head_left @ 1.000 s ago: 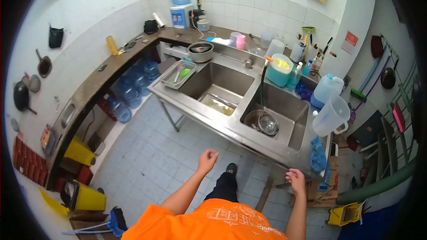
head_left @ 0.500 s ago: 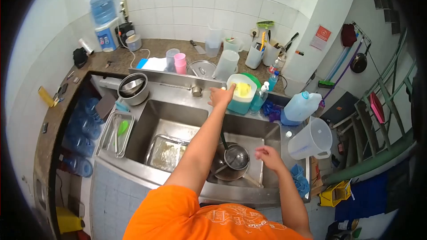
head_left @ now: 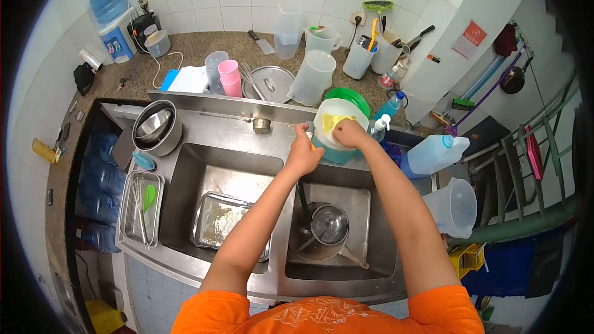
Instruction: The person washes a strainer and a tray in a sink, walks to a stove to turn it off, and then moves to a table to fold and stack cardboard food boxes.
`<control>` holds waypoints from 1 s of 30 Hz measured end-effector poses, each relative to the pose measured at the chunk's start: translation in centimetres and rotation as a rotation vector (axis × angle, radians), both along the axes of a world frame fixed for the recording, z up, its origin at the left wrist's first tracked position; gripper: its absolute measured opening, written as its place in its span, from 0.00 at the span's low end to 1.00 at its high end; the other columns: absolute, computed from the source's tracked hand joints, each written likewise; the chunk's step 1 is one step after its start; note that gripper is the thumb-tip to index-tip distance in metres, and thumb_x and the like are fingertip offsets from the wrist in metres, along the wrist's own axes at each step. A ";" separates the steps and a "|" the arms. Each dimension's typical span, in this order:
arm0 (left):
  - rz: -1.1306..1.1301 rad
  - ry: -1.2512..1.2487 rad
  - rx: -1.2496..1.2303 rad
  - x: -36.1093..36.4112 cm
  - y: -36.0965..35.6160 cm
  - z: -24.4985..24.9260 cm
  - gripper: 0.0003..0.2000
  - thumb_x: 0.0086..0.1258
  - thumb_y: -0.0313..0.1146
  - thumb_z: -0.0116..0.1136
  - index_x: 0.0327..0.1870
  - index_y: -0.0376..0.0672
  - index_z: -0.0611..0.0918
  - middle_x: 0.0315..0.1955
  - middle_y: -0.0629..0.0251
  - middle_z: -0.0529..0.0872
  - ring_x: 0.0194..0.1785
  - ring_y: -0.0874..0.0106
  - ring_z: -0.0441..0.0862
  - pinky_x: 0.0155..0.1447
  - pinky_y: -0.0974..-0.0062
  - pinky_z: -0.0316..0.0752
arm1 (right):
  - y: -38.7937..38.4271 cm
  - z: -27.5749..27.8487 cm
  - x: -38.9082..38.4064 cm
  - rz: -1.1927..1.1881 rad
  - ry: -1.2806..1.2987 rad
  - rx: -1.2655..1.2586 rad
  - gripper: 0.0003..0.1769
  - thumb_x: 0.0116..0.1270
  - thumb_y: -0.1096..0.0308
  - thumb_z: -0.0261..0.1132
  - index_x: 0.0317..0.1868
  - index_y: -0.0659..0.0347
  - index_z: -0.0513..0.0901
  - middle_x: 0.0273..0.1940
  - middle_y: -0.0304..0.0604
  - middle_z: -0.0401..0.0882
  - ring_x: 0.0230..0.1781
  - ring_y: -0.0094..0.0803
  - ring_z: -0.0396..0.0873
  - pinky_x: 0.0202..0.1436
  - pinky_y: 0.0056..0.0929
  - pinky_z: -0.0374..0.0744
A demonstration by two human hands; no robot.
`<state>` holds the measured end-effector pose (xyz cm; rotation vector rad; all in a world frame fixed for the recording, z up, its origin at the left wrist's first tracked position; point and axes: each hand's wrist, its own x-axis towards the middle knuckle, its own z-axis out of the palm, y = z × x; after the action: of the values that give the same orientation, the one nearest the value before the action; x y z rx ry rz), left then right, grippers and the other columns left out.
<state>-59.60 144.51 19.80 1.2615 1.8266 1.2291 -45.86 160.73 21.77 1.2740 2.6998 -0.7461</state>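
My left hand is closed at the back of the divider between the two basins, around something whose grey top and a bit of orange show. Beside it, my right hand reaches into a translucent tub of teal liquid. Its fingers close on a yellow sponge at the tub's mouth; the fingertips are hidden. Below, in the right basin, lie a strainer and a pan with a light handle. The left basin holds a wet metal tray.
A metal tray with a whisk and green spoon and nested pots stand left. A pump bottle, a blue-liquid jug and a clear pitcher stand right. Pink cups and plastic jugs line the counter.
My right hand has moved from above the right basin up to the sponge in the tub. My left hand has drawn back from the tub's edge and closed. The view has shifted.
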 end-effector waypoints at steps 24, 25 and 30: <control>-0.023 -1.891 -0.199 24.4 -5.8 -26.1 0.37 0.79 0.65 0.36 0.78 0.47 0.61 0.77 0.63 0.64 0.78 0.62 0.60 0.79 0.68 0.53 | -18.8 -27.5 18.5 -0.294 -0.221 0.094 0.26 0.78 0.65 0.51 0.70 0.69 0.72 0.75 0.54 0.64 0.78 0.48 0.58 0.81 0.39 0.51; 0.034 -2.068 -0.174 24.6 -6.8 -28.7 0.38 0.78 0.66 0.36 0.79 0.47 0.60 0.77 0.64 0.64 0.78 0.62 0.59 0.79 0.68 0.53 | -20.0 -26.2 18.2 -0.294 -0.227 0.081 0.26 0.78 0.65 0.51 0.70 0.69 0.72 0.75 0.54 0.64 0.78 0.48 0.58 0.81 0.39 0.51; 0.213 -2.004 -0.278 21.6 -14.2 -25.8 0.30 0.82 0.56 0.36 0.66 0.37 0.72 0.63 0.56 0.80 0.65 0.64 0.77 0.70 0.67 0.70 | -21.3 -27.7 19.1 -0.335 0.366 -0.153 0.15 0.77 0.69 0.54 0.56 0.70 0.78 0.63 0.59 0.76 0.55 0.51 0.82 0.53 0.43 0.83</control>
<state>-37.99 130.35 -5.99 -0.5118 0.4549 1.2858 -26.72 139.39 -5.96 1.7200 2.6423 -1.3132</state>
